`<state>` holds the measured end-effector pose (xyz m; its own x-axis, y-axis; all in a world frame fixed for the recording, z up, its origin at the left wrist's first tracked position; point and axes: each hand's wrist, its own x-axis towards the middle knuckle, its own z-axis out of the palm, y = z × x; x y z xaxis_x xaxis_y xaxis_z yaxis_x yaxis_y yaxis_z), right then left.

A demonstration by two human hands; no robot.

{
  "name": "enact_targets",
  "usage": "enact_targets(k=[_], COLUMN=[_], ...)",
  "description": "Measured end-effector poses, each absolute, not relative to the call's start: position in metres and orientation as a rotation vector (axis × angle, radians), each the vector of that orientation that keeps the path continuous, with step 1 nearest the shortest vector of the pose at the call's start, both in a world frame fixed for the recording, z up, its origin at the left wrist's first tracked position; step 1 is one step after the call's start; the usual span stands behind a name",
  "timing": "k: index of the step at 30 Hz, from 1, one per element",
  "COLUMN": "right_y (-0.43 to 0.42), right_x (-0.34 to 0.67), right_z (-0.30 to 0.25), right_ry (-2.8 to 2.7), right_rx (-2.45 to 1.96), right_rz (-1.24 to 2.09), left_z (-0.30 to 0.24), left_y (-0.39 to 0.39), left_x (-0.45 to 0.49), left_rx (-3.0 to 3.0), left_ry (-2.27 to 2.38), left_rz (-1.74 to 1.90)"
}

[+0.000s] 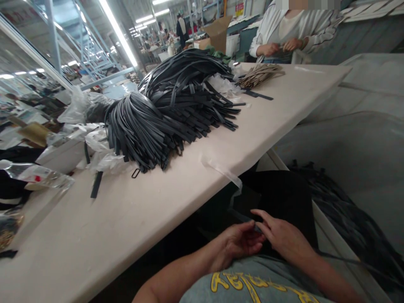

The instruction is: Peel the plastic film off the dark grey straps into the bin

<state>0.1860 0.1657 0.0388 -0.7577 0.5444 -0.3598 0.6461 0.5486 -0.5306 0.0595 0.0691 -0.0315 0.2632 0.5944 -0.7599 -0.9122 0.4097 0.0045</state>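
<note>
We see a thin, dark strap (257,228) low in our lap below the desk (132,227) edge, pinched by our left hand (240,242), our right hand (284,237) touching it.

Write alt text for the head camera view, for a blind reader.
In the person's lap, the left hand and right hand meet on a thin dark strap, below a white table. A heap of black straps lies on it, a bundle of tan straps beyond, near a co-worker.

Factory floor w/ strap piles (176,105), worktable (284,113), racking (63,50).
</note>
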Motion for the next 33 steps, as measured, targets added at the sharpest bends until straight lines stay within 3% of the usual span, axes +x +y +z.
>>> enact_targets(k=[7,13,33], right_y=[0.178,0.168,0.177], right_x=[0.201,0.166,0.185], right_z=[0.061,0.035,0.056], right_ry=[2.714,2.727,2.811], right_rx=[0.951,0.808,0.897], right_rz=[-0.959,-0.719,-0.865], left_z=[-0.04,-0.045,-0.017], left_y=[0.056,0.059,0.065], left_x=[0.046,0.05,0.045], left_rx=[-0.588,-0.615,-0.591], left_ry=[0.84,0.833,0.815], left_rz=[1.169,1.17,1.399])
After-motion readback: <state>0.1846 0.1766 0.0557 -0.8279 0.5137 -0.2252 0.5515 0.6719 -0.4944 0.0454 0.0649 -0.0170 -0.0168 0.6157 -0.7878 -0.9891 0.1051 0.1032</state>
